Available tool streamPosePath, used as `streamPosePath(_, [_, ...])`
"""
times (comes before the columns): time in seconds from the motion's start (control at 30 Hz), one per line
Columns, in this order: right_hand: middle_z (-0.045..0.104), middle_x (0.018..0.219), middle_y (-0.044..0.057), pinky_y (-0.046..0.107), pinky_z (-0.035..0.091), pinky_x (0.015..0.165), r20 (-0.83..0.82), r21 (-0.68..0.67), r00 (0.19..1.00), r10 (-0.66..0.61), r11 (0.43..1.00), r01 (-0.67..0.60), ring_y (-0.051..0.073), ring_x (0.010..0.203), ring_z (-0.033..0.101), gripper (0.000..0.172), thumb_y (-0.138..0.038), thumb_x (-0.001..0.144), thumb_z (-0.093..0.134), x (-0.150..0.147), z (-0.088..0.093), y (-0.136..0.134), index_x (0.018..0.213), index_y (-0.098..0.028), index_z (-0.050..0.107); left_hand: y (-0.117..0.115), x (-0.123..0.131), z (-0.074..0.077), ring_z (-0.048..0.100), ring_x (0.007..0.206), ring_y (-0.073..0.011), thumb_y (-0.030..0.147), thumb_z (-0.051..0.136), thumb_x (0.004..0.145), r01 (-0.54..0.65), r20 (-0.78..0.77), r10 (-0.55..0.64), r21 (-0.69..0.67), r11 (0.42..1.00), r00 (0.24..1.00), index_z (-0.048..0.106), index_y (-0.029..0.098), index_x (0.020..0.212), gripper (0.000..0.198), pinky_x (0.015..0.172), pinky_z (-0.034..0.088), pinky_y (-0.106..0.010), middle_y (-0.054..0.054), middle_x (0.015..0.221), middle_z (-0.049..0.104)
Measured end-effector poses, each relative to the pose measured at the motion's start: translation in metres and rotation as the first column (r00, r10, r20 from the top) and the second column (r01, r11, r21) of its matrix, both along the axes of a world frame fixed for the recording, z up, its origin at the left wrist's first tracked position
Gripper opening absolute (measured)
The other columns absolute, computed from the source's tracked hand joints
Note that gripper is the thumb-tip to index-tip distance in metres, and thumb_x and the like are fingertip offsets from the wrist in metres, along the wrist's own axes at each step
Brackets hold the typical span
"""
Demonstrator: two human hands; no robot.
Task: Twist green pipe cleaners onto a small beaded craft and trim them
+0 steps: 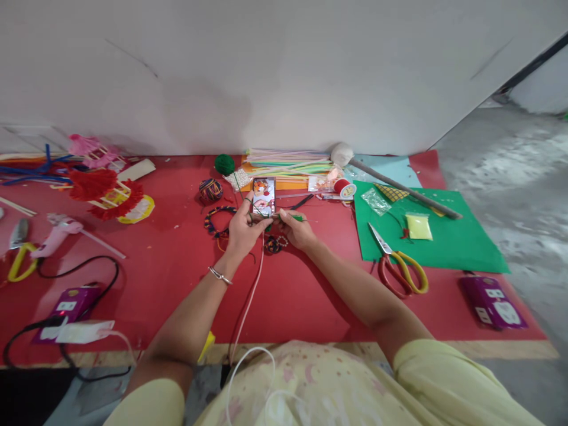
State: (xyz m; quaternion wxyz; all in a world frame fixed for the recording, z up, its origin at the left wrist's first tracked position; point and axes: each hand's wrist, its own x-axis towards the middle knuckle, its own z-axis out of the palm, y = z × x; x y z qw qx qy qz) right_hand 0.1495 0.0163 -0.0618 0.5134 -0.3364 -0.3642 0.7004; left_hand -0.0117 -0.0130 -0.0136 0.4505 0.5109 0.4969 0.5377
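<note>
My left hand (244, 229) is closed on green yarn, with a strand looped over its fingers that runs up to a green yarn ball (224, 164). In my right hand (298, 232) is a thin crochet hook (297, 218) with a green handle, its tip close to the left fingertips. A small bit of green yarn work shows between the hands, mostly hidden by fingers. Just behind them a phone (264, 195) with a lit screen stands or leans, a pale cable hanging below. A dark braided yarn ring (213, 222) lies left of my left hand.
On the red table (177, 296) lie a multicolour yarn ball (210, 190), pipe cleaners (293, 163), a red thread spool (345, 188), scissors (402, 269), a green sheet (461, 242) and a stick with a white head (406, 188). Leftward are a glue gun (57, 235) and purple power box (73, 305).
</note>
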Motion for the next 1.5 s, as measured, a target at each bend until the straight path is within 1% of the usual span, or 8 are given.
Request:
streamPosePath(0.2, [0.073,0.081,0.000,0.023,0.046,0.060,-0.032,0.005,0.999,0.013,1.000,-0.013,0.011,0.065,0.060,0.044,-0.054,0.071,0.085,-0.002,0.005,-0.002,0.103,-0.024,0.079,0.001,0.002,0.001,0.074,0.072,-0.0179,0.027,0.087,0.069,0.025,0.028,-0.025,-0.008,1.000,0.999,0.038,0.018,0.155,0.100,0.063,0.057,-0.022,-0.003,0.080,0.075])
streamPosePath(0.33, [0.072,0.078,0.001,0.022,0.045,0.060,-0.026,0.022,1.000,0.013,1.000,-0.012,0.009,0.063,0.057,0.038,-0.053,0.072,0.084,-0.002,0.003,-0.003,0.094,-0.022,0.081,0.001,0.001,-0.002,0.074,0.074,-0.0183,0.028,0.087,0.070,0.021,0.012,-0.020,-0.009,1.000,1.000,0.038,0.018,0.155,0.099,0.066,0.058,-0.023,-0.003,0.081,0.076])
streamPosePath(0.5, [0.071,0.078,0.000,0.023,0.046,0.064,0.001,0.031,1.000,-0.011,0.999,0.011,0.009,0.066,0.057,0.040,-0.052,0.072,0.085,-0.001,0.000,-0.002,0.097,-0.021,0.081,0.001,0.000,-0.006,0.073,0.072,-0.0177,0.032,0.083,0.075,0.008,0.024,-0.007,-0.009,1.000,1.000,0.040,0.019,0.154,0.090,0.064,0.057,-0.023,-0.002,0.077,0.073])
streamPosePath(0.77, [0.073,0.079,-0.001,0.022,0.047,0.063,0.026,0.030,0.999,-0.041,0.999,0.041,0.009,0.064,0.059,0.034,-0.042,0.067,0.089,-0.002,0.005,-0.005,0.092,-0.021,0.080,0.002,0.000,-0.008,0.071,0.069,-0.0154,0.029,0.083,0.074,0.003,0.021,-0.002,-0.003,1.000,1.000,0.040,0.020,0.154,0.092,0.060,0.054,-0.020,0.000,0.075,0.072])
streamPosePath(1.0, [0.074,0.094,0.000,0.028,0.053,0.084,0.163,0.244,0.985,-0.050,0.970,0.009,0.015,0.086,0.066,0.030,-0.041,0.074,0.085,-0.003,0.014,-0.014,0.098,-0.024,0.077,0.003,0.000,-0.011,0.068,0.065,-0.0151,0.033,0.083,0.074,-0.066,0.069,0.067,-0.014,0.998,0.995,0.043,0.020,0.153,0.089,0.060,0.055,-0.023,-0.001,0.077,0.072])
streamPosePath(1.13, [0.071,0.089,0.000,0.027,0.053,0.077,0.210,0.310,0.971,-0.115,0.950,0.046,0.014,0.080,0.063,0.031,-0.039,0.073,0.086,-0.006,0.019,-0.022,0.097,-0.024,0.073,0.001,0.003,-0.007,0.064,0.059,-0.0140,0.035,0.082,0.074,-0.053,0.097,0.057,-0.043,0.998,0.994,0.044,0.021,0.152,0.087,0.055,0.053,-0.023,0.001,0.072,0.070])
streamPosePath(1.33, [0.068,0.080,-0.001,0.026,0.054,0.065,0.212,0.206,0.973,-0.096,0.977,0.051,0.014,0.070,0.063,0.038,-0.043,0.070,0.088,-0.010,0.021,-0.026,0.099,-0.024,0.071,-0.001,0.005,-0.004,0.058,0.052,-0.0120,0.038,0.082,0.074,-0.044,0.112,0.051,-0.066,0.997,0.992,0.042,0.022,0.153,0.091,0.048,0.048,-0.022,0.002,0.071,0.069])
streamPosePath(1.5, [0.070,0.082,0.000,0.028,0.056,0.069,0.192,0.248,0.969,-0.154,0.963,0.104,0.013,0.071,0.062,0.034,-0.040,0.069,0.089,-0.010,0.016,-0.021,0.094,-0.023,0.074,0.001,0.003,-0.006,0.042,0.039,-0.0053,0.036,0.079,0.076,0.004,0.156,0.012,-0.104,0.995,0.988,0.036,0.024,0.157,0.092,0.038,0.033,-0.019,0.004,0.067,0.065])
